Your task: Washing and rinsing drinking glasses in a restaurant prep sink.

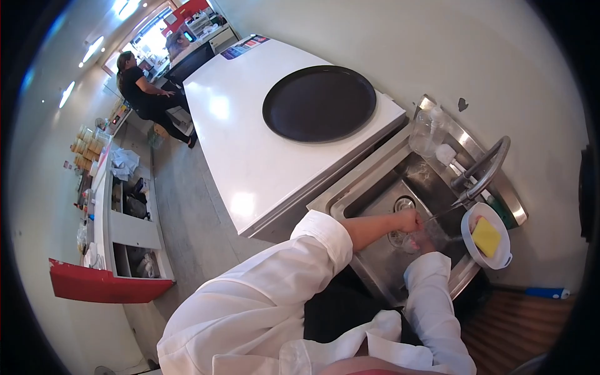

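Both hands are low in a stainless steel sink (379, 276), close under a running curved faucet (487, 173). My left hand (410, 220) is closed above the drain area; whether something is inside it cannot be told. Near it, my right hand (424, 244) is at a clear, see-through item (408, 244), perhaps a glass or plastic vessel, blurred by the water. Part of that hand is hidden by the item and splashing. A white plastic bowl (504, 258) with a yellow sponge (486, 236) stands on the sink's right rim.
A clear pump bottle (424, 133) and a white-headed brush (445, 153) lie behind the basin. A black oval tray (319, 104) rests on the white counter (220, 154). Two people are in the far background; open shelving (133, 229) stands at the left.
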